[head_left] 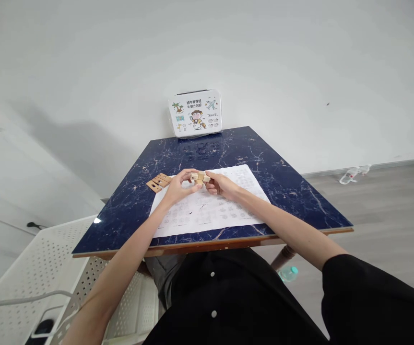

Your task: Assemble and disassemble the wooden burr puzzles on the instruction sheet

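Observation:
My left hand and my right hand meet over the middle of a dark blue marble table. Both pinch a small cluster of wooden puzzle pieces held between their fingertips, just above a white printed sheet. Two or three flat wooden pieces lie on the table just left of my left hand. My fingers hide part of the held pieces.
A white tin with cartoon travel pictures stands upright at the table's far edge against the wall. A white perforated cart stands at the lower left. A plastic bottle lies on the floor at right, another bottle under the table.

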A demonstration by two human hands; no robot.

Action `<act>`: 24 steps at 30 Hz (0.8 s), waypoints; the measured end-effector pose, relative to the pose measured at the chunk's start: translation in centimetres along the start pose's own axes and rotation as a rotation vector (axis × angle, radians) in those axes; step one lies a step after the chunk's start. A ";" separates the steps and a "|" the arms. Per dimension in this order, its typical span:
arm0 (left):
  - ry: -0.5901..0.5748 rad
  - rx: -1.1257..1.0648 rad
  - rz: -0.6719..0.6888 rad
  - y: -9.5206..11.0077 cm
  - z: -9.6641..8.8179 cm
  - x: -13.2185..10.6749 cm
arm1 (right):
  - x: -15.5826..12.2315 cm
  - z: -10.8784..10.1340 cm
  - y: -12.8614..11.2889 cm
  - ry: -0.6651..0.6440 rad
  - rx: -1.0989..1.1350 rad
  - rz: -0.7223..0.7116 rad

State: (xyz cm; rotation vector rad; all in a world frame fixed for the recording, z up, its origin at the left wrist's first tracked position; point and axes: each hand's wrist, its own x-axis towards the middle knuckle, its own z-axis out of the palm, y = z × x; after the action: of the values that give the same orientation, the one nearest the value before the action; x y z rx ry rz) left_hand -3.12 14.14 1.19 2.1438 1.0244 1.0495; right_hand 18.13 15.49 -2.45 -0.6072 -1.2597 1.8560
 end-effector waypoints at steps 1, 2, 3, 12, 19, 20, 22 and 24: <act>0.010 0.000 0.000 0.1 0.0 0.0 | 0.0 0.0 0.1 0.001 0.002 -0.003; 0.020 0.002 -0.002 0.1 0.0 0.0 | 0.1 0.0 0.1 0.003 0.005 -0.005; 0.029 0.004 -0.005 0.1 0.1 0.0 | 0.2 0.0 0.2 0.004 0.008 -0.007; 0.122 -0.096 -0.011 -0.7 -0.7 0.2 | 0.5 -0.5 0.0 0.062 0.057 -0.010; 0.437 -0.033 -0.113 -1.8 -0.8 0.8 | 0.9 -1.5 -0.3 0.184 0.103 -0.024; 0.478 0.023 -0.148 -2.0 -0.7 0.8 | 0.9 -1.5 -0.3 0.196 0.107 -0.027; 0.507 0.186 -0.199 -2.5 -0.6 0.8 | 0.9 -1.5 -0.3 0.214 0.111 -0.032; 0.457 0.405 -0.209 -2.9 -0.5 0.6 | 0.8 -1.4 -0.2 0.223 0.111 -0.034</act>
State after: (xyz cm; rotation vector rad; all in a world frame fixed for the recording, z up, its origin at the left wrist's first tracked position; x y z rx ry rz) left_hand -4.39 16.38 -0.40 2.0725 1.7639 1.3519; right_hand 18.83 16.96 -2.77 -0.7060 -1.0086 1.7627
